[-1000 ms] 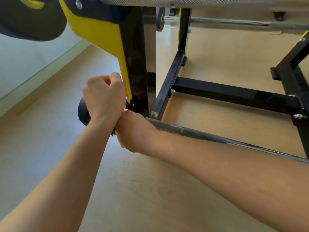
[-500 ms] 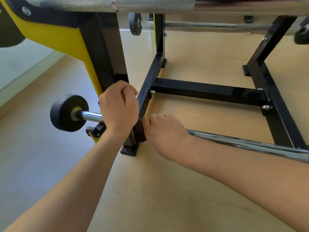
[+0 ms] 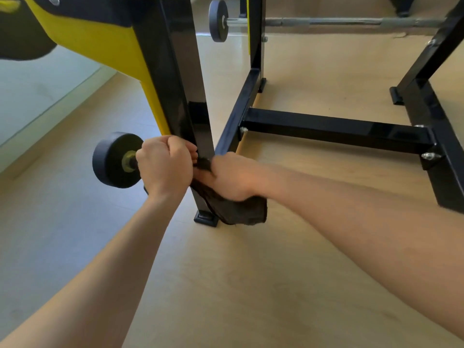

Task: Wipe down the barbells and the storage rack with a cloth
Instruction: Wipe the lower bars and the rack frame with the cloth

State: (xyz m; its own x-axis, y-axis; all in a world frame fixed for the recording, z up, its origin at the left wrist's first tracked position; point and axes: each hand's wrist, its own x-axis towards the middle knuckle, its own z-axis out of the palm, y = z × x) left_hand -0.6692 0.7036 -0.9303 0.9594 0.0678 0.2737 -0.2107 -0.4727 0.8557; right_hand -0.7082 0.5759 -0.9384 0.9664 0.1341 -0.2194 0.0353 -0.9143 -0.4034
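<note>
The black and yellow storage rack [image 3: 173, 79] stands on the wooden floor, its front post right before me. A dark cloth [image 3: 238, 210] hangs beside the foot of that post. My right hand [image 3: 233, 177] grips the cloth from above, next to the post. My left hand [image 3: 164, 164] is curled at the left side of the post, pinching the cloth's top edge. Behind my hands, the low barbell shows only its black end plate [image 3: 114, 159]. A second barbell [image 3: 326, 21] rests across the rack at the back.
The rack's black crossbar [image 3: 334, 129] and its right base rail [image 3: 434, 136] lie on the floor to the right. A grey mat or wall edge [image 3: 37, 101] runs along the left. Bare wooden floor [image 3: 251, 285] lies in front of me.
The view has shifted right and closer. The dark cloth now shows hanging from my right hand at the post's foot. The low barbell's shaft to the right is now hidden behind my right arm.
</note>
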